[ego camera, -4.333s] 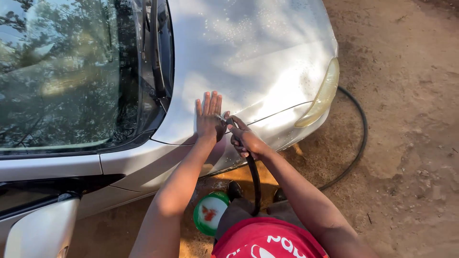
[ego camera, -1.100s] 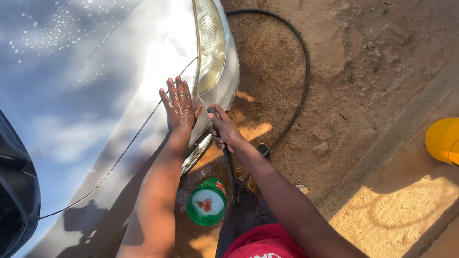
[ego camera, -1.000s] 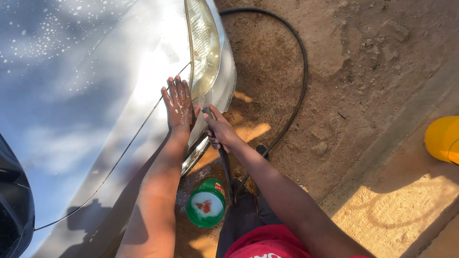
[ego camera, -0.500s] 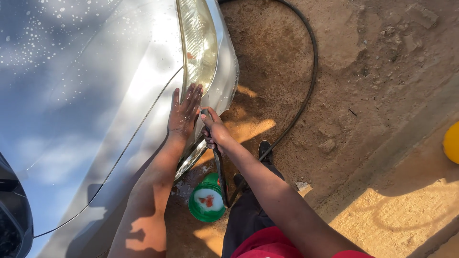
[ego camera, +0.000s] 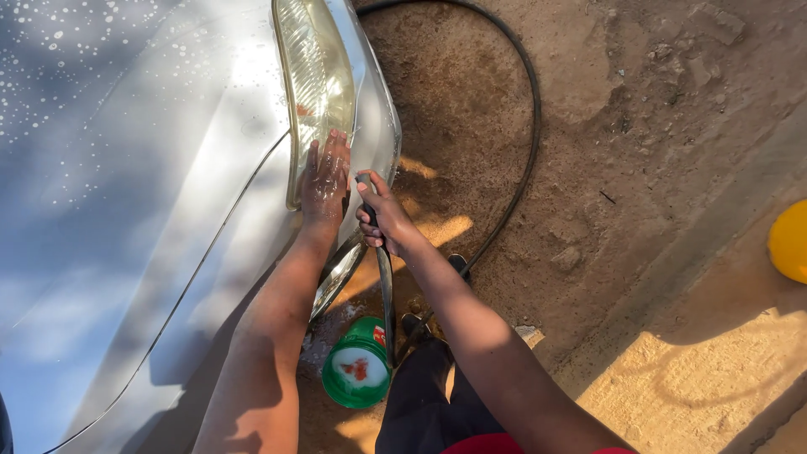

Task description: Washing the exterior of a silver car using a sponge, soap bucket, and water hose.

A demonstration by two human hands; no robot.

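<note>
We are pressing our left hand (ego camera: pixel 324 178), fingers spread flat and grasping nothing, on the lower end of the headlight (ego camera: pixel 313 77) at the car's front corner. Our right hand (ego camera: pixel 380 219) is clenching the black hose (ego camera: pixel 386 286) just beside it, above the green bucket (ego camera: pixel 356 370) on the dirt ground (ego camera: pixel 639 151).

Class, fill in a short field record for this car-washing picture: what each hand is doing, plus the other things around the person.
left hand: flat on the lower end of the headlight, fingers spread, wet
right hand: gripping the black hose near its end
car: silver, beaded with water drops
green bucket: on the ground below the hands, soapy water inside
yellow container: right edge, partly out of frame
ground: bare brown dirt
</note>
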